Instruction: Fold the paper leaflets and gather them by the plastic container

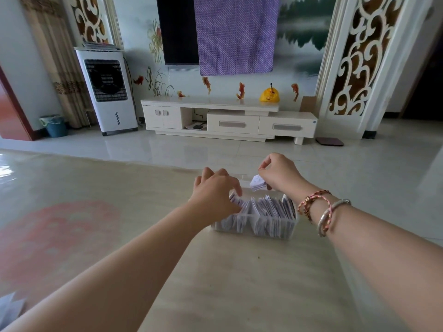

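Head view. We find the plastic container (256,220) standing on the counter (239,283), toward its far edge, a little right of centre. It is packed nearly end to end with upright folded leaflets (266,209); we judge the bulk of the folding and gathering done. The right hand (278,172) hangs above the container's far right corner, its fingers (263,165) pinched on one small folded leaflet (257,183), which is held clear of the rows below. We judge this piece is not yet placed. The left hand (217,190) is over the container's left end, fingers loosely spread and grasping nothing; its fingertips reach down to the tops of the leaflets there, though we cannot tell whether they part the rows or only touch them. At the lower left corner of the frame some loose paper (10,307) lies on the counter, blurred; if these are unfolded leaflets, work remains.

Edges and room: the container sits close to the far edge of the counter, with the tiled floor (311,152) beyond, so a push away from us risks a drop. Near side and left of the container are broad bare counter, ample for both forearms. Inside the container free slots look scarce.
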The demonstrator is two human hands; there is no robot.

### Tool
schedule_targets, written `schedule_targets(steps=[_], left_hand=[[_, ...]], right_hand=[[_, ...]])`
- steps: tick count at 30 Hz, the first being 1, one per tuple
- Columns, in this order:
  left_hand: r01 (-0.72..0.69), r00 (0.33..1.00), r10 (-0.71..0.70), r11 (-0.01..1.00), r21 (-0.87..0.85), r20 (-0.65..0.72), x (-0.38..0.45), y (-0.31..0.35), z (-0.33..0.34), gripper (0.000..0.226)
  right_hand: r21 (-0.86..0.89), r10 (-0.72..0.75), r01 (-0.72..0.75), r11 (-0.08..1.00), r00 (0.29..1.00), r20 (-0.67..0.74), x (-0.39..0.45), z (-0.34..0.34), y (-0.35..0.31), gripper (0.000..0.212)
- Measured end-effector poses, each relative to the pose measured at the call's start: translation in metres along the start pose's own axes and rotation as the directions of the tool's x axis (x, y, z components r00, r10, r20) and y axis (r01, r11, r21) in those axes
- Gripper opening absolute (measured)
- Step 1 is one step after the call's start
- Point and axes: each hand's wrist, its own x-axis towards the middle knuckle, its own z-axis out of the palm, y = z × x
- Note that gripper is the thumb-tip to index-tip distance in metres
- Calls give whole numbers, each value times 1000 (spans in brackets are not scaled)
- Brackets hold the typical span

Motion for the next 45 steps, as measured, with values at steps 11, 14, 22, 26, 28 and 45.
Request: schedule_targets(steps=[11, 14, 22, 26, 28, 45], left_hand=[[206, 972, -208, 978, 27, 109, 8, 0, 4, 55], [217, 968, -220, 976, 32, 119, 8, 1, 3, 54], [257, 953, -265, 964, 71, 145, 12, 3, -1, 26], [262, 954, -269, 963, 67, 134, 13, 5, 1, 27], [253, 958, -255, 967, 30, 131, 12, 6, 0, 33], [354, 925, -305, 909, -220, 228, 9, 4, 3, 25]], right_hand=[[-243, 11, 53, 969, 966, 257, -5, 21, -13, 21], [-341, -32, 138, 930, 954, 298, -8, 17, -14, 26], [-366, -137, 272, 890, 925, 353, -10, 3, -10, 15], [-391, -151, 304, 869, 915, 375, -11, 2, -10, 16], [-405, -165, 338, 850, 900, 404, -11, 7, -14, 17], [-166, -151, 239, 957, 896, 418, -12, 15, 3, 14]])
